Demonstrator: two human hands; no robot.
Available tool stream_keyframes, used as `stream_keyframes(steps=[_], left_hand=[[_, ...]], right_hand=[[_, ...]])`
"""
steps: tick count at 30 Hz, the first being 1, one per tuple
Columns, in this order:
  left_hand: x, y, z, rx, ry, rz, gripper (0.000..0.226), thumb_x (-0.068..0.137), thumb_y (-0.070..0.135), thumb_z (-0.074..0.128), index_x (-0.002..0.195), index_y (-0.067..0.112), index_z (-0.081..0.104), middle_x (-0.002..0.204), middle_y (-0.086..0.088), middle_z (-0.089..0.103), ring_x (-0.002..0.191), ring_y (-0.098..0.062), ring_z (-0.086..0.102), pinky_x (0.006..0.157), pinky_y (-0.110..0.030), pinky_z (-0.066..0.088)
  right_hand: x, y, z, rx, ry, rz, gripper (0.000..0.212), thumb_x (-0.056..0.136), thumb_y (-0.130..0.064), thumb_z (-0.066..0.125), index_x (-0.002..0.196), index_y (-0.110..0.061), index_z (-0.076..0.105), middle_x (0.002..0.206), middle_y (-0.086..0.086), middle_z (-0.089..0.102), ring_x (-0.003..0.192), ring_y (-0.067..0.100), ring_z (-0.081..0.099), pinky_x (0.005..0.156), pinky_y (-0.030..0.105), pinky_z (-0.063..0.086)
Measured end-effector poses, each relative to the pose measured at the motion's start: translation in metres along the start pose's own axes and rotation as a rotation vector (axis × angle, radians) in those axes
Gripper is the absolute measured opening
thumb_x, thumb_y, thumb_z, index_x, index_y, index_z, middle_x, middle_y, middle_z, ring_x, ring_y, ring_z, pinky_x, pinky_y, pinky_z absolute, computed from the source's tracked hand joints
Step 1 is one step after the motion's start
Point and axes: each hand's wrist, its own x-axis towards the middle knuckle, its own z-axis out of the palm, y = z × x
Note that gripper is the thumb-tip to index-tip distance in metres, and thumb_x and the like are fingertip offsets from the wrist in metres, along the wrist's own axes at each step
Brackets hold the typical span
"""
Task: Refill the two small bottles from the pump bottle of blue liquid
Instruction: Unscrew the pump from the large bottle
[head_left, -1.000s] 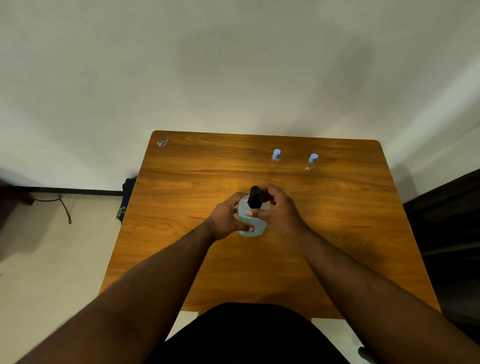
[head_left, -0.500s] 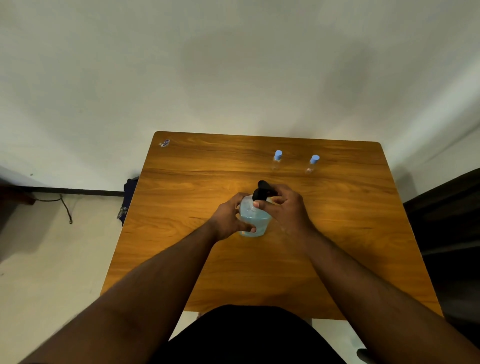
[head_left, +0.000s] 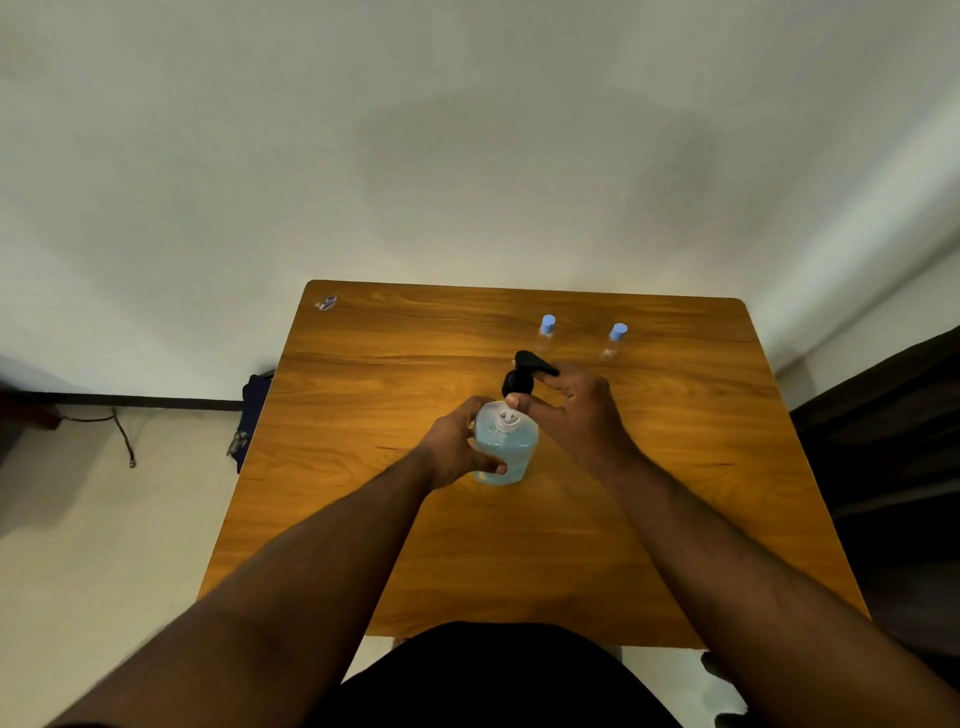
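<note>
Black pump head (head_left: 524, 375) now lifted off the pump bottle (head_left: 503, 447), neck open; right hand (head_left: 574, 415) pinches it. Left hand (head_left: 457, 447) grips bottle mid-desk (head_left: 363, 415). Small bottles (head_left: 546, 328) (head_left: 615, 338) behind, still capped; pouring comes next.

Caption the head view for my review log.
Left hand steadies the blue bottle; right hand lifts off its black pump.

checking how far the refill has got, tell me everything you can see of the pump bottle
The pump bottle is clear plastic, mostly full of pale blue liquid, standing upright near the middle of the wooden table. Its black pump top is off the neck and lifted just behind it, held by the right hand; a whitish tube shows in the open neck. The left hand grips the body from the side. The two small bottles stand apart behind it, blue caps on.
</note>
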Motion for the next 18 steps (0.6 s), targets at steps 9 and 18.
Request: stream_keyframes(steps=[9, 18], left_hand=[[0.0015, 0.0018, -0.0004, 0.035, 0.002, 0.013, 0.081, 0.060, 0.008, 0.089, 0.126, 0.032, 0.047, 0.123, 0.003, 0.058, 0.118, -0.019, 0.053, 0.093, -0.038, 0.052], [0.0016, -0.0007, 0.0000, 0.038, 0.003, -0.005, 0.084, 0.060, 0.009, 0.089, 0.128, 0.031, 0.045, 0.124, 0.003, 0.058, 0.117, -0.020, 0.054, 0.095, -0.041, 0.052]], right_hand=[[0.0044, -0.0009, -0.0077, -0.082, -0.014, -0.070, 0.035, 0.080, -0.022, 0.073, 0.111, -0.005, 0.067, 0.107, 0.005, 0.069, 0.097, 0.011, 0.063, 0.081, 0.021, 0.053], [0.0048, -0.0099, -0.0093, -0.066, 0.069, -0.122, 0.033, 0.083, -0.019, 0.071, 0.112, -0.004, 0.066, 0.107, 0.011, 0.070, 0.100, 0.014, 0.063, 0.084, 0.019, 0.051]])
